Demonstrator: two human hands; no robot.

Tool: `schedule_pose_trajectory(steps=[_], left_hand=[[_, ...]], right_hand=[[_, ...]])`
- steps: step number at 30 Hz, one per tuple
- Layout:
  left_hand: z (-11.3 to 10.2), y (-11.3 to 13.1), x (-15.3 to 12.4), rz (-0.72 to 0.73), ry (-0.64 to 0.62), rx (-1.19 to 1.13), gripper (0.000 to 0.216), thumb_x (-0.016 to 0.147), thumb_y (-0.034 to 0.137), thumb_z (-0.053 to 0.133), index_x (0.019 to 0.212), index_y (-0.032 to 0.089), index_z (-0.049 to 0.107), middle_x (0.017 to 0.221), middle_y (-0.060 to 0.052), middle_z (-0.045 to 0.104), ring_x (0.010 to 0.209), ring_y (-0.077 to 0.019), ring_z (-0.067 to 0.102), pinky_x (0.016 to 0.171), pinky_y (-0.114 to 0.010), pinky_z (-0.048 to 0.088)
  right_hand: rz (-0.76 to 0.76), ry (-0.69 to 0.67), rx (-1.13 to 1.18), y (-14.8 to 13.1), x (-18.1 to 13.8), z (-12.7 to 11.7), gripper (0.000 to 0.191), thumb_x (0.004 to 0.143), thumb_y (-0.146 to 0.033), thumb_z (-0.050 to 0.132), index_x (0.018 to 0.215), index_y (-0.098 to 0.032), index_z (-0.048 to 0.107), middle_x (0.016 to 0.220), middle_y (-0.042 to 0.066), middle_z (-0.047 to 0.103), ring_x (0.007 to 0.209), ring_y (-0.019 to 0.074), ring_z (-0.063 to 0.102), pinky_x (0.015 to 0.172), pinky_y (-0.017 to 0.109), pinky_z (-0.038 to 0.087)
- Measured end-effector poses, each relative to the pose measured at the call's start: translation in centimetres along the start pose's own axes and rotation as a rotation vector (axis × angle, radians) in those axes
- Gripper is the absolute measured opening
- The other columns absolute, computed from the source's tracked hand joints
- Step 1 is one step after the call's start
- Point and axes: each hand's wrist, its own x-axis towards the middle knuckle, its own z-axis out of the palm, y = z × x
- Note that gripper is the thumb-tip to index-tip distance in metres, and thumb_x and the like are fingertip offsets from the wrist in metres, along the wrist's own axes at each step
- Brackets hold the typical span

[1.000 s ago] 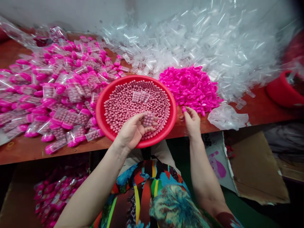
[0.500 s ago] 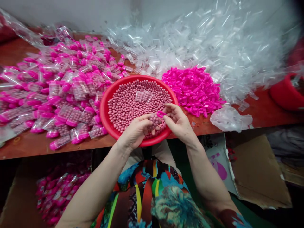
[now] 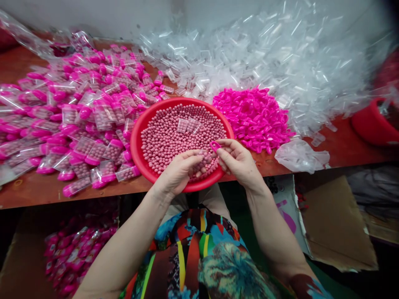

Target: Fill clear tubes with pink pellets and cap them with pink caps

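Observation:
Over the near right part of a red basin (image 3: 136,154) full of pink beads (image 3: 162,137), my left hand (image 3: 180,171) is closed on a small clear container (image 3: 204,157) with pink beads in it. To its right my right hand (image 3: 238,161) pinches a bright pink cap (image 3: 215,145) between thumb and fingers. The cap is apart from the container, a little above and to the right of it. Another clear container (image 3: 188,126) lies on top of the beads in the basin.
Filled containers with pink caps (image 3: 93,112) heap up on the left of the table (image 3: 18,199). Loose pink caps (image 3: 255,120) lie right of the basin, with clear empty containers (image 3: 249,58) piled behind. A plastic bag (image 3: 302,155) and a red bucket (image 3: 370,124) are at right.
My right hand has turned, its fingers have closed in, and the pink cap has moved slightly up and right. My left hand stays nearly in place with the container.

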Motion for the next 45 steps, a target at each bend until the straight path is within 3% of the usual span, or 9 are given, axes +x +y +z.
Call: schedule_pose_trajectory(steps=[5,12,18,22,25,28,32,39,45], left_hand=[[0.0,0.1,0.0,-0.015,-0.011,-0.029,0.015,0.075,0.018,0.077,0.088,0.011,0.072,0.078,-0.003,0.068,0.066,-0.0090,0.061,0.055,-0.017,0.043],[-0.3,0.1,0.1,0.026,-0.011,-0.029,0.021,0.075,0.020,0.078,0.092,0.010,0.072,0.077,-0.004,0.067,0.066,-0.0091,0.059,0.053,-0.017,0.041],[-0.6,-0.1,0.1,0.026,-0.015,-0.019,0.023,0.075,0.019,0.078,0.095,0.009,0.073,0.083,-0.006,0.071,0.070,-0.0103,0.063,0.059,-0.017,0.045],[-0.7,-0.2,0.2,0.023,-0.006,-0.022,0.025,0.076,0.019,0.078,0.098,0.010,0.073,0.086,-0.007,0.071,0.073,-0.0111,0.064,0.058,-0.017,0.045],[-0.7,-0.1,0.2,0.025,0.021,-0.053,0.027,0.074,0.018,0.079,0.100,0.011,0.073,0.089,-0.007,0.071,0.073,-0.0120,0.064,0.057,-0.018,0.046],[-0.6,0.0,0.2,0.030,0.027,-0.075,0.027,0.074,0.017,0.079,0.100,0.011,0.073,0.089,-0.006,0.070,0.073,-0.0122,0.064,0.056,-0.019,0.046],[-0.6,0.1,0.3,0.060,0.045,-0.086,0.025,0.076,0.015,0.076,0.100,0.012,0.073,0.089,-0.005,0.069,0.073,-0.0109,0.062,0.058,-0.021,0.049],[-0.6,0.0,0.4,0.046,0.068,-0.082,0.025,0.073,0.016,0.079,0.097,0.013,0.072,0.087,-0.003,0.069,0.071,-0.0092,0.063,0.057,-0.018,0.047],[-0.7,-0.1,0.4,0.050,0.053,-0.040,0.024,0.073,0.020,0.080,0.093,0.011,0.072,0.081,-0.003,0.067,0.067,-0.0092,0.061,0.051,-0.016,0.041]], right_hand=[[0.055,-0.111,0.061,-0.2,0.1,-0.3,0.030,0.088,-0.041,0.068,0.109,-0.020,0.064,0.064,-0.007,0.050,0.048,0.0053,0.037,0.044,0.021,0.029],[0.099,-0.176,0.101,-0.1,0.2,0.0,0.029,0.091,-0.041,0.064,0.111,-0.021,0.063,0.065,-0.006,0.054,0.047,0.0056,0.038,0.045,0.021,0.029],[-0.019,-0.178,-0.167,-0.6,0.2,0.1,0.024,0.094,-0.035,0.059,0.114,-0.021,0.065,0.081,0.000,0.066,0.074,0.0116,0.061,0.068,0.025,0.049],[-0.113,-0.182,-0.329,-1.2,0.3,-0.2,0.024,0.095,-0.031,0.057,0.115,-0.021,0.067,0.101,0.004,0.072,0.093,0.0170,0.067,0.084,0.031,0.053],[-0.221,-0.094,-0.460,-0.8,0.7,-0.5,0.024,0.093,-0.028,0.059,0.115,-0.023,0.068,0.110,0.005,0.073,0.099,0.0192,0.068,0.091,0.035,0.052],[-0.272,-0.037,-0.543,-0.1,1.1,-0.7,0.024,0.092,-0.027,0.060,0.114,-0.023,0.069,0.111,0.005,0.073,0.099,0.0201,0.068,0.093,0.036,0.052],[-0.258,-0.008,-0.470,0.2,1.3,-0.2,0.024,0.095,-0.031,0.058,0.115,-0.024,0.068,0.114,0.005,0.072,0.104,0.0201,0.067,0.096,0.036,0.051],[-0.408,0.042,-0.517,-0.4,1.0,0.7,0.025,0.097,-0.025,0.055,0.120,-0.025,0.064,0.114,0.005,0.070,0.104,0.0186,0.065,0.095,0.035,0.051],[-0.429,-0.092,-0.576,-0.8,1.1,0.4,0.021,0.097,-0.022,0.054,0.111,-0.024,0.070,0.105,0.006,0.070,0.100,0.0195,0.065,0.093,0.037,0.053]])
